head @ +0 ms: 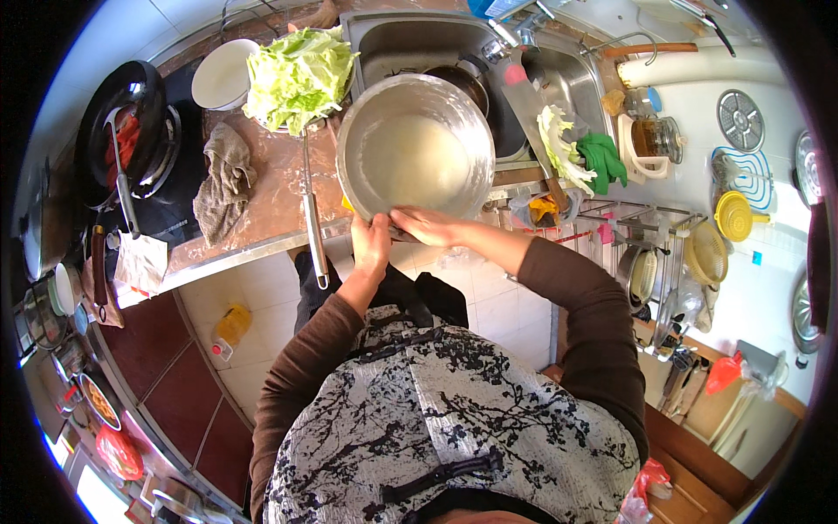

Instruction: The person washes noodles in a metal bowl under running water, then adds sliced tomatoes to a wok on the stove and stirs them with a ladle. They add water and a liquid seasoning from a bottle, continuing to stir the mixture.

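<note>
A large metal basin (473, 190) is tipped toward me over the counter and sink edge, a pale cloudy film or liquid in its bottom. At its near rim, my left hand (370, 243) has hold of the edge, with a small bit of yellow beside it. My right hand (429, 226) lies flat along the same rim, fingers together and pointing left to my left hand; whether it grips is unclear. Left of the basin, torn lettuce (298, 78) heaps up in a strainer whose metal handle (314, 229) juts past the counter edge.
A kitchen knife (533, 124) lies across the double sink (419, 33), beside a lettuce leaf (564, 154) and green cloth (602, 160). Leftward are a white bowl (222, 75), grey rag (226, 183) and wok (147, 85) holding red food and a spatula. An oil bottle (230, 327) is on the floor.
</note>
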A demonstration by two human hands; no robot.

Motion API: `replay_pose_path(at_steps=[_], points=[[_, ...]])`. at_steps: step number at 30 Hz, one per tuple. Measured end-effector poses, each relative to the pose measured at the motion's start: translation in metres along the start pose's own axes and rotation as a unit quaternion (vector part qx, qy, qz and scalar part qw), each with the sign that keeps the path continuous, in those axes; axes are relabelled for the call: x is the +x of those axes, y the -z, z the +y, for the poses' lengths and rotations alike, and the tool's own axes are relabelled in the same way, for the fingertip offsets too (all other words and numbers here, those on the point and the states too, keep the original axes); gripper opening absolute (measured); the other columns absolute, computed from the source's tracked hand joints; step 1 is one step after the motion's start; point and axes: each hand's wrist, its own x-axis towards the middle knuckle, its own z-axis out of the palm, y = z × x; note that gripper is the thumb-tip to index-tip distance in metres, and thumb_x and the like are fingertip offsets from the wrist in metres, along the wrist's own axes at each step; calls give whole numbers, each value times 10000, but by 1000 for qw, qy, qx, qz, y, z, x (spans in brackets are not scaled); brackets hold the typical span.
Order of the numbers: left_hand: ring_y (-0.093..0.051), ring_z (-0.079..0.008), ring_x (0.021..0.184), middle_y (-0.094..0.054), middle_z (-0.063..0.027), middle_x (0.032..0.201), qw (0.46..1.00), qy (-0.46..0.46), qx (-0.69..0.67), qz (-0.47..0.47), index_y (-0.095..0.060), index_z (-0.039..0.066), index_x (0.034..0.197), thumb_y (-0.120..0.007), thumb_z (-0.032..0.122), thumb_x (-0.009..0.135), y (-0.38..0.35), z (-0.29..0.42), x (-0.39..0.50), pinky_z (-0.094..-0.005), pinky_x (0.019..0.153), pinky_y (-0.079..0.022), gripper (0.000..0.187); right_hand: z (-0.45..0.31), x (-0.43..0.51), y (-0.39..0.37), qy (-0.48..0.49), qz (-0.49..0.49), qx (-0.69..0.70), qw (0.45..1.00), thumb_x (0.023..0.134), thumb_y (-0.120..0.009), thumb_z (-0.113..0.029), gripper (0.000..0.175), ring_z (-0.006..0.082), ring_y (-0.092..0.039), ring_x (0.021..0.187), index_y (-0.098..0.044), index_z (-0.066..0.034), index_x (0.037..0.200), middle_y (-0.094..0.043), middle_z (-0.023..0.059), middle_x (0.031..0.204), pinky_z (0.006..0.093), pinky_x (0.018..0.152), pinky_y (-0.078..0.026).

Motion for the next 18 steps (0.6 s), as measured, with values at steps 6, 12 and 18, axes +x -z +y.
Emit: replay_pose_path(at_steps=[6,12,18], points=[[-515,-119,607,-562,-53,805,999,20,41,12,-510,15,1027,-495,133,859,1,8,-6,-263,497,-438,206,19,65,26,39,162,-10,986,938,-476,-160,374,211,-503,1162,-494,5,1274,-543,140,1269,325,978,-401],[-515,-142,580,-569,-60,773,998,36,42,26,-543,-12,906,-520,106,817,-1,4,-2,-269,489,-438,149,26,105,52,135,453,-298,829,758,-546,-15,415,379,-462,1126,-517,24,1170,-502,204,1187,423,975,-391],[-500,-143,545,-554,-53,719,997,36,57,23,-540,-12,869,-509,95,802,3,7,1,-275,475,-427,130,29,66,2,153,208,-374,891,722,-517,32,452,380,-445,1152,-502,15,1174,-474,211,1224,426,985,-389]])
